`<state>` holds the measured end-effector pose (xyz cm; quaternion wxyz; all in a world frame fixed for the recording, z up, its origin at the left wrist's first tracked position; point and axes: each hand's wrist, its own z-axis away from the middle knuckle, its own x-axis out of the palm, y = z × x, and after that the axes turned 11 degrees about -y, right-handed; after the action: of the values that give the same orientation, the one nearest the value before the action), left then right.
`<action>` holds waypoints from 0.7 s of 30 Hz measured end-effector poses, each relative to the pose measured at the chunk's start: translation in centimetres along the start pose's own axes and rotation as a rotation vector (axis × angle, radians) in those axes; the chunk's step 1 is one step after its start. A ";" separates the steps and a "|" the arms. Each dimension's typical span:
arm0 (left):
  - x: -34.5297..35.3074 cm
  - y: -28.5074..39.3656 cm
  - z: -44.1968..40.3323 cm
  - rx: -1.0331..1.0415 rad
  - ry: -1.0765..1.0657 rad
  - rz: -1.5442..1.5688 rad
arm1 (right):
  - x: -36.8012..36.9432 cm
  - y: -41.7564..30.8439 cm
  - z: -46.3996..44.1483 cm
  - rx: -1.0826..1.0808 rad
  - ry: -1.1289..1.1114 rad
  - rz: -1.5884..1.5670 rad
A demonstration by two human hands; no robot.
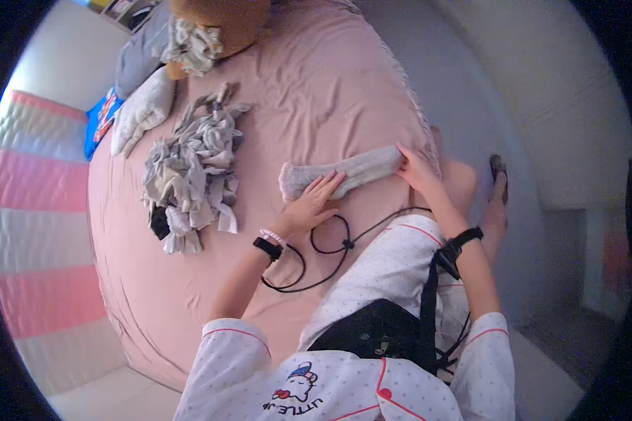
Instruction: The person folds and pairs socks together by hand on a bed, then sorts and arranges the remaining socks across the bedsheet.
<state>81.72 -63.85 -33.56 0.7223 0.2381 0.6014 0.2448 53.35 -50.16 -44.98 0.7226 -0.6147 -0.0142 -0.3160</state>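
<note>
A long grey knitted sock (365, 168) lies stretched out on the pink bedsheet in front of me. Its pinkish cuff end points left. My left hand (316, 205) rests on the cuff half, fingers extended and pressing the fabric from above. At the other end, my right hand (418, 172) has the sock's tip between thumb and fingers. To the left is a heap of grey, white and dark socks (196, 161), apart from both hands.
The pink bed (316, 91) has a second bundle of pale fabric (193, 48) beside a large brown plush (239, 24). Pillows (145, 111) line the far left. A black cable (347, 244) loops by my lap. The bed's right edge borders the floor.
</note>
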 end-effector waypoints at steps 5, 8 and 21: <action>-0.4 -1.1 0.4 -0.251 0.184 -0.447 | 1.4 -2.0 1.4 0.018 -0.010 0.107; -1.0 -2.2 0.2 -0.224 0.187 -0.600 | 0.7 -1.7 1.3 -0.036 0.000 0.104; -2.5 -5.2 -0.7 -0.216 0.228 -0.595 | 2.0 -1.8 0.5 -0.038 0.267 0.538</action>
<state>81.01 -69.40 -35.12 0.7113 -0.0547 0.6920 0.1103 54.28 -50.71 -42.43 0.7642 -0.5628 0.2501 -0.1915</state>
